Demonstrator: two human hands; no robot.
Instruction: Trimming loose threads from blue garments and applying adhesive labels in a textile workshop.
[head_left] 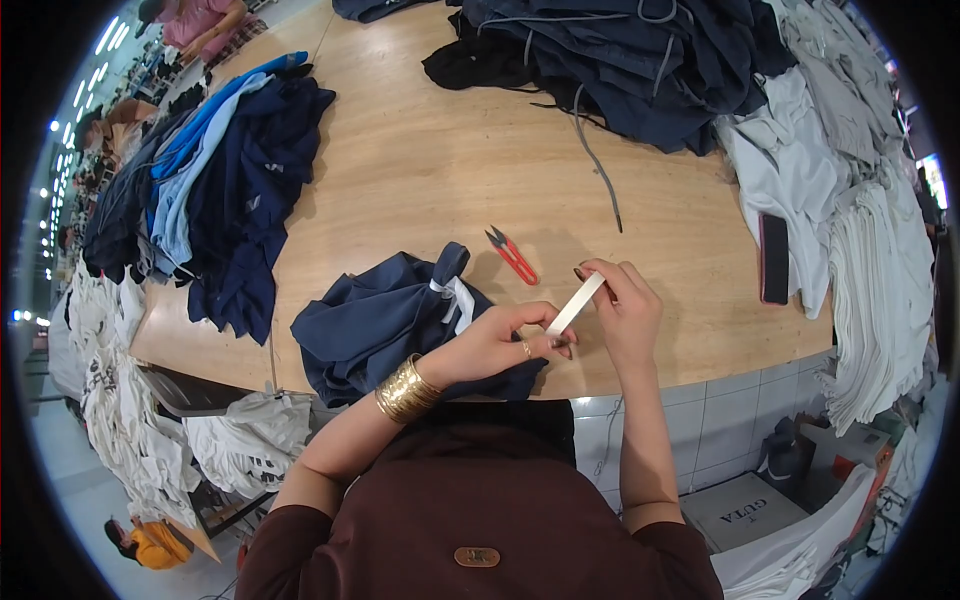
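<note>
A narrow, flat white strip point(577, 303) spans the gap between my hands, slanting up to the right; whether it is a loose band or the edge of a tape roll, I cannot tell. My left hand point(515, 335) pinches its lower end, and my right hand point(625, 300) grips its upper end. Beneath my left wrist lies a bunched navy garment point(365, 310), with a white tie point(456, 305) wrapped round a gathered part. Just beyond my hands, red-handled thread snips point(515, 258) lie on the wooden table point(420, 170).
Blue and navy garments point(245, 190) are heaped at the left. A large dark navy pile point(640, 70) with a trailing grey cord point(600, 165) covers the far side. White garments point(800, 170) and a dark phone point(773, 260) lie at right. A box point(740, 510) stands below the table.
</note>
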